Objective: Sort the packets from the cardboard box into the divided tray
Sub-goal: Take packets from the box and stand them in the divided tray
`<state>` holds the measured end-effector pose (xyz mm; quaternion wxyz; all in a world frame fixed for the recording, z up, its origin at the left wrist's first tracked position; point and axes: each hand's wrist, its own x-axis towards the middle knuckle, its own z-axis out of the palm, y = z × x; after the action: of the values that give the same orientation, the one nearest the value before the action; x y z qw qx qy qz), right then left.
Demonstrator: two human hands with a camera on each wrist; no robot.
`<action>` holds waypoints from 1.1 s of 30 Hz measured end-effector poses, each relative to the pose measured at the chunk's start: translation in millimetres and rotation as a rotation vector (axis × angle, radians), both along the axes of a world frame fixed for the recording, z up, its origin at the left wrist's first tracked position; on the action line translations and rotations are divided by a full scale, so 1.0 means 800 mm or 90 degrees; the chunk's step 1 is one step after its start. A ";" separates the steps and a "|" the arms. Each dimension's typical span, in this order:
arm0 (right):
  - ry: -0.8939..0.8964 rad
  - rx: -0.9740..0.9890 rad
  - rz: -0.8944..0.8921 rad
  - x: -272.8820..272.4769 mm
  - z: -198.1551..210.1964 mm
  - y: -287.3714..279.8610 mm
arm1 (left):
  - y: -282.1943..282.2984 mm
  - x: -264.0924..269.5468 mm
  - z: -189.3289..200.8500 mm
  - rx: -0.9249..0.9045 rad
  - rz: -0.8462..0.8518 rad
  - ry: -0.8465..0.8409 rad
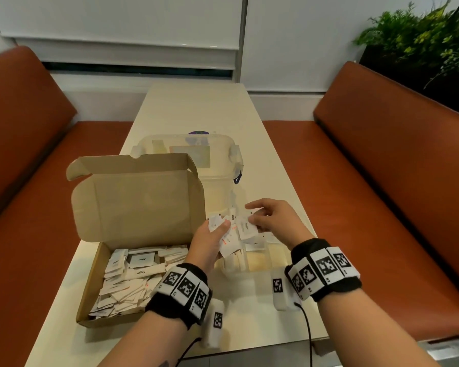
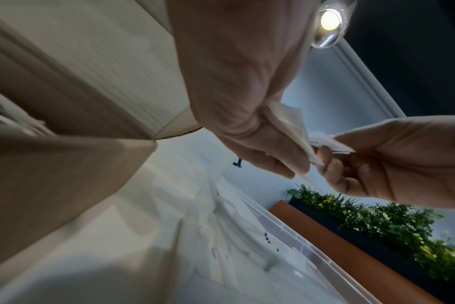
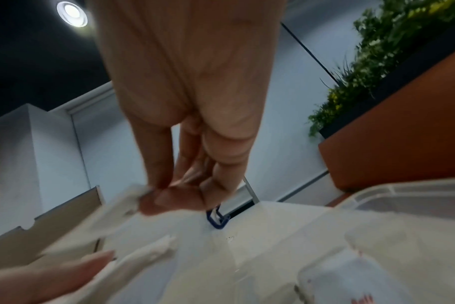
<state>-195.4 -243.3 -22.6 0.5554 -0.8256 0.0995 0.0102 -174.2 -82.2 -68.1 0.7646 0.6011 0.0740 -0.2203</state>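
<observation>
- Head view: one cardboard box (image 1: pixel 96 284) sat open on the table (image 1: pixel 196 109), lid up, with a heap of white packets (image 1: pixel 133 276) too many to count. Just right of it stood one clear divided tray (image 1: pixel 255 263), a few packets in it. Above the tray, the left hand (image 1: pixel 210 242) gripped a fanned bunch of packets (image 1: pixel 228 237), number unclear. The right hand (image 1: pixel 270 221) pinched one packet (image 1: pixel 247 229) at the bunch's edge. Behind stood one clear lidded tub (image 1: pixel 223 154). Two orange benches (image 1: pixel 395 168) flanked the table.
- Left wrist view: the left hand (image 2: pixel 242 92) was curled round its packets (image 2: pixel 291 123); the right hand (image 2: pixel 403 160) met them.
- Right wrist view: blurred, the right hand (image 3: pixel 190 123) had thumb and fingers pressed together on one packet (image 3: pixel 125 203).
</observation>
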 end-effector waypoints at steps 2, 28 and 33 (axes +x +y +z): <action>0.036 -0.046 0.038 0.002 0.003 -0.002 | -0.002 -0.001 0.001 0.015 -0.014 -0.015; 0.109 -0.257 0.076 0.018 0.002 -0.024 | 0.006 -0.008 -0.009 0.035 0.035 -0.036; 0.203 -0.362 0.130 0.026 -0.019 -0.017 | 0.009 -0.005 -0.012 0.017 0.044 -0.022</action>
<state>-174.9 -256.9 -38.1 0.2768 -0.9410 0.1009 0.1668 -178.2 -75.3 -77.6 0.7650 0.6117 0.0847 -0.1827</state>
